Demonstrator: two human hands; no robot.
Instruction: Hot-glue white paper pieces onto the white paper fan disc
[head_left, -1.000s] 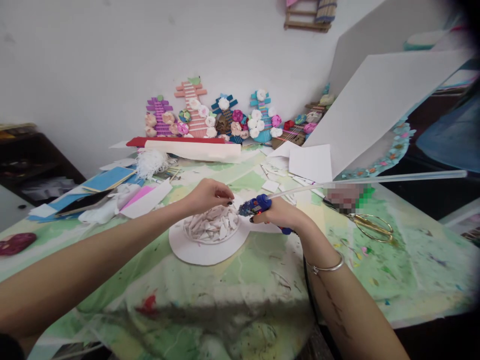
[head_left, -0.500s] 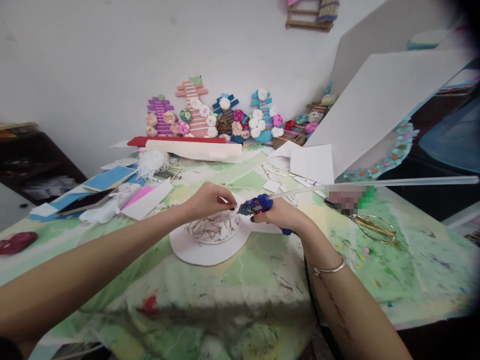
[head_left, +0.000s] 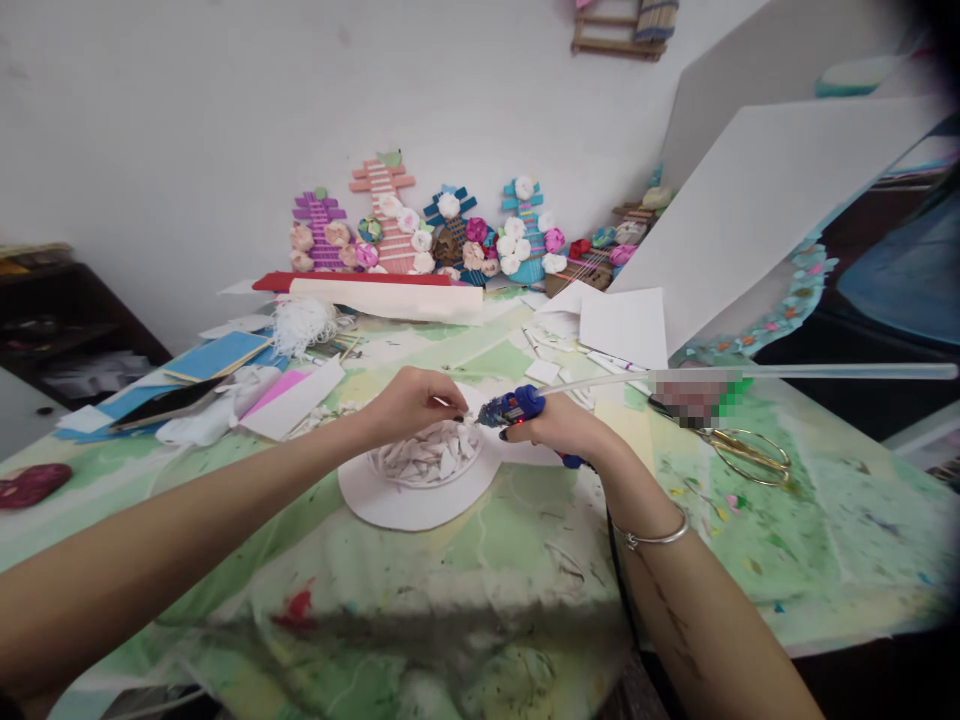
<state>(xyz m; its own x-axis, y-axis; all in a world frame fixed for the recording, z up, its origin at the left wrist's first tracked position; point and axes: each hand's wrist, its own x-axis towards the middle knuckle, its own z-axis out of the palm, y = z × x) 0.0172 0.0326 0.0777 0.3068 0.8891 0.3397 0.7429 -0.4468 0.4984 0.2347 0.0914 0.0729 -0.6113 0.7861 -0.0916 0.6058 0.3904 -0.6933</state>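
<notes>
My right hand (head_left: 559, 430) is wrapped round a blue hot glue gun (head_left: 517, 405), its nozzle pointing left. A long clear glue stick (head_left: 750, 372) sticks out of the gun's back. My left hand (head_left: 424, 405) is pinched just in front of the nozzle, with what looks like a small white scrap at the fingertips. Beneath it lies a white rounded cutout (head_left: 420, 512), and a round patch of torn white pieces (head_left: 427, 457) covers its middle. The far part of that patch is hidden by my left hand.
Gold-handled scissors (head_left: 750, 457) lie to the right, near a pixelated patch. Blue boards (head_left: 217, 357), a pink sheet (head_left: 277, 393) and white string (head_left: 304, 325) are on the left. Decorated lute-like crafts (head_left: 386, 225) stand against the wall. Large white boards (head_left: 750, 210) lean at right.
Almost nothing differs. My left fingertips have shifted very slightly by the nozzle, while the glue gun stays in my right hand at nearly the same spot.
</notes>
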